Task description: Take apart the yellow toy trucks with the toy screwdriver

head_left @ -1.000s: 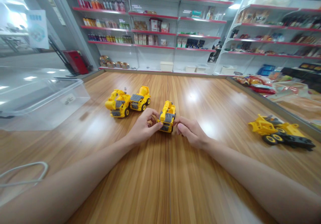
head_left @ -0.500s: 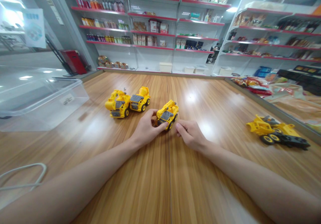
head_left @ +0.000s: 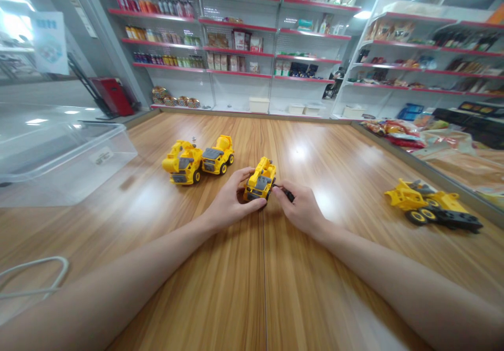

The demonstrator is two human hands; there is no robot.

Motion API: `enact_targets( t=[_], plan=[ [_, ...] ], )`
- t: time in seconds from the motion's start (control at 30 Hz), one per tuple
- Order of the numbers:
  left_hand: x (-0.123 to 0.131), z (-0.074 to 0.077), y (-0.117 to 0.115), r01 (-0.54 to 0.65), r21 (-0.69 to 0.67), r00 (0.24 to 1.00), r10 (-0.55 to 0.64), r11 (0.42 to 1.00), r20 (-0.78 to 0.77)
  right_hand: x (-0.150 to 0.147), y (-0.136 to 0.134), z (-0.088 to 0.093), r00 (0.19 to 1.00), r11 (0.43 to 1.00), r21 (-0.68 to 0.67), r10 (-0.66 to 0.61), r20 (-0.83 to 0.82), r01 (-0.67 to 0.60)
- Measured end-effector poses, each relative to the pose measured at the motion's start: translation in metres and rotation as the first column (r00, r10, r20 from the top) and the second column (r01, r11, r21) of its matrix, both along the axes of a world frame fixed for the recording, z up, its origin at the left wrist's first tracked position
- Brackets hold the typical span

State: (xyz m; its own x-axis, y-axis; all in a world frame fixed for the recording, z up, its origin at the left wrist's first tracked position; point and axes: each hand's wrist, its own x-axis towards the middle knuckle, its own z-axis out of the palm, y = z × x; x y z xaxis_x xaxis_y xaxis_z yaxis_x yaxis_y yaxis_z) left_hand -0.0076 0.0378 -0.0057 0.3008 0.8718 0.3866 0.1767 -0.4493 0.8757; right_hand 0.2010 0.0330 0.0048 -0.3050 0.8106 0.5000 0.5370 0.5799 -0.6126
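My left hand [head_left: 233,200] is closed around a yellow toy crane truck [head_left: 261,175] with a grey windscreen, thumb across its front and fingers along its side. The truck stands on the wooden table, turned slightly. In my right hand [head_left: 301,208] is a small black tool, seemingly a screwdriver [head_left: 290,195], mostly hidden by the fingers. Its thin tip points at the truck's side near a wheel; contact cannot be made out. To the left stand a yellow toy excavator truck [head_left: 182,162] and a yellow toy cement mixer truck [head_left: 218,155], side by side.
Yellow and black toy vehicle parts [head_left: 435,206] with wheels lie at the right. A clear plastic bin [head_left: 71,167] sits at the left, with a white cable [head_left: 59,275] nearer. Snack bags [head_left: 397,130] lie beyond the table's right edge [head_left: 417,159]. Stocked shelves [head_left: 236,25] stand behind.
The crane truck has turned so its front faces me more. My right hand has shifted its fingers, and the black tool now shows between them, close to the truck's side.
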Motion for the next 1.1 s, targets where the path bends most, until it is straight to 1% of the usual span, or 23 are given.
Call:
enact_targets(
  t=[0.13, 0.23, 0.3, 0.37, 0.5, 0.6, 0.9, 1.1],
  plan=[
    [0.0, 0.0, -0.002, 0.055, -0.059, 0.997, -0.051, 0.997, 0.062, 0.002, 0.001, -0.002, 1.0, 1.0, 0.009, -0.004, -0.002, 0.004],
    [0.0, 0.001, -0.004, 0.068, -0.042, 0.996, -0.065, 0.997, 0.069, 0.003, 0.0, -0.002, 0.999, 0.999, 0.016, 0.029, 0.02, -0.03],
    [-0.003, 0.003, -0.006, 0.091, -0.011, 0.995, -0.091, 0.996, 0.036, 0.003, -0.001, -0.002, 0.998, 0.998, 0.03, 0.062, 0.025, -0.062],
    [-0.006, 0.005, -0.007, 0.109, 0.038, 0.994, -0.108, 0.993, -0.027, 0.004, -0.003, -0.001, 0.996, 0.994, 0.061, 0.088, 0.018, -0.089],
    [-0.01, 0.009, -0.007, 0.108, 0.144, 0.982, -0.083, 0.984, -0.17, 0.004, -0.005, 0.002, 0.987, 0.978, 0.133, 0.16, -0.006, -0.158],
    [-0.011, 0.011, -0.006, 0.106, 0.166, 0.979, -0.073, 0.98, -0.192, 0.005, -0.006, 0.003, 0.98, 0.963, 0.188, 0.199, 0.003, -0.196],
    [-0.007, 0.012, -0.007, 0.119, 0.132, 0.98, -0.095, 0.984, -0.177, 0.006, -0.007, 0.003, 0.985, 0.939, 0.296, 0.156, 0.078, -0.172],
    [-0.006, 0.011, -0.007, 0.1, 0.12, 0.98, -0.077, 0.988, -0.182, 0.006, -0.012, 0.004, 0.977, 0.924, 0.372, 0.011, 0.215, -0.092]
  ],
)
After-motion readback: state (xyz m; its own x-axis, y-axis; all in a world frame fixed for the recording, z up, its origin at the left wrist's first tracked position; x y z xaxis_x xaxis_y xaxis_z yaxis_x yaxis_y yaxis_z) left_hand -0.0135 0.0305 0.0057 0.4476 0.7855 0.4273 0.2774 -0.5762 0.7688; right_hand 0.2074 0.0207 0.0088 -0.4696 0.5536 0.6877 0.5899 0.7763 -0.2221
